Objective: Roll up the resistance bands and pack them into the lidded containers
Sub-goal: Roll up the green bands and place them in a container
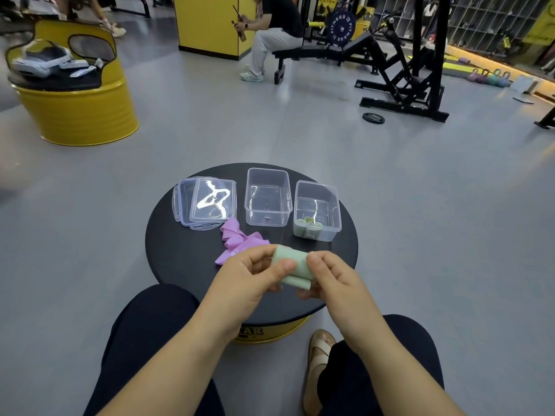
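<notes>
Dark-trousered knees and two bare forearms filled the near edge, a sandal (319, 352) beside the right knee. Left hand (249, 274) and right hand (333, 277) both pinched the green band (292, 267), thumbs on top and fingers curled under, just above the near rim of the round black table (180, 250).

Green band: thin, matte, rubbery-looking sheet. It was mostly wound into a fat soft roll, with a short flat tail hanging below. Judged rolling nearly finished; not yet packed.

Right container (317, 211): clear rigid plastic, rectangular with rounded corners and a flared rim. It held green rolls (312, 225) at its near end; number unclear through the wall.

Middle container (268, 199): same kind, apparently empty apart from a small dark speck on its floor.

Purple band (237, 241) lay loose and crumpled on the table between the lids (210, 202) and the hands, unrolled.

Lids: two, clear and glossy, stacked askew at the left, neither fitted.

Reckoned roughly midway. Still to do: pack the green band, roll and pack the purple band, fit both lids.
</notes>
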{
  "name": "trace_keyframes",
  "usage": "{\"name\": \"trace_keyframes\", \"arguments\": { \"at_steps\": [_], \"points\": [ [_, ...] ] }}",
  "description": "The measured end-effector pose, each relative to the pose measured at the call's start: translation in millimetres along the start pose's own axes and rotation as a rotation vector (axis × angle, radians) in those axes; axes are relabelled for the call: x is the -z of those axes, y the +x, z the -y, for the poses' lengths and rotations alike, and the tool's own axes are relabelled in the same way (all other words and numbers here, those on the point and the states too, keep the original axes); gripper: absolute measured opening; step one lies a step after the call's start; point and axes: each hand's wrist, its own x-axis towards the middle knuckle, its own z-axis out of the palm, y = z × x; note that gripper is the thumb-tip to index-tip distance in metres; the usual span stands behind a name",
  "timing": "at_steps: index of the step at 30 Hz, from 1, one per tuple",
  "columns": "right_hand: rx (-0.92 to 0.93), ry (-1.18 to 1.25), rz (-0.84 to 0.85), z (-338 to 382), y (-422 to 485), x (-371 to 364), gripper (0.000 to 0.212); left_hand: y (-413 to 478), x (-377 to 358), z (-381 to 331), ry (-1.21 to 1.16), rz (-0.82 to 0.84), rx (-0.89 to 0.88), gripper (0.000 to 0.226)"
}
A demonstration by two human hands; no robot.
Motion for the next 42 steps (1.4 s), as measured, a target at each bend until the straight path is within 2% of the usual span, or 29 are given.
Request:
{"name": "trace_keyframes", "arguments": {
  "at_steps": [6,10,12,16,23,26,30,34,37,42],
  "points": [
    [0.045,-0.005,0.037,-1.1,0.1,3.3,0.03,-0.8,2.3,0.2,-0.03,0.036,0.026,0.027],
    [0.066,-0.064,0.045,-2.9,-1.0,5.9,0.017,-1.0,5.3,-0.9,0.01,0.06,0.068,0.029],
    [0.081,-0.093,0.063,-3.3,-1.7,7.4,0.018,-0.2,7.1,-0.8,0.087,0.043,0.086,0.033],
    [0.071,-0.121,0.095,-3.5,-2.6,9.9,0.023,2.4,11.1,-3.1,0.209,0.09,0.082,0.02],
    [0.044,-0.109,0.146,-2.5,-1.7,13.2,0.033,6.9,16.0,-6.4,0.294,0.093,0.052,0.028],
    [0.029,-0.071,0.123,-2.4,-0.5,12.4,0.03,7.1,14.3,-3.1,0.239,0.051,0.023,0.03],
    [-0.027,0.013,-0.01,-4.4,3.6,10.7,0.025,7.7,11.7,0.3,0.246,0.025,-0.002,0.029],
    [-0.063,-0.025,-0.023,-6.8,1.7,14.5,0.027,9.6,9.0,-3.5,0.444,0.115,0.008,0.031],
    [-0.058,-0.094,0.0,-6.3,-1.6,18.3,0.03,11.6,5.4,-4.5,0.645,0.197,-0.059,0.032],
    [-0.049,-0.152,-0.023,-2.9,2.6,21.5,0.036,19.1,1.2,1.1,0.716,0.202,-0.155,0.035]
  ]
}}
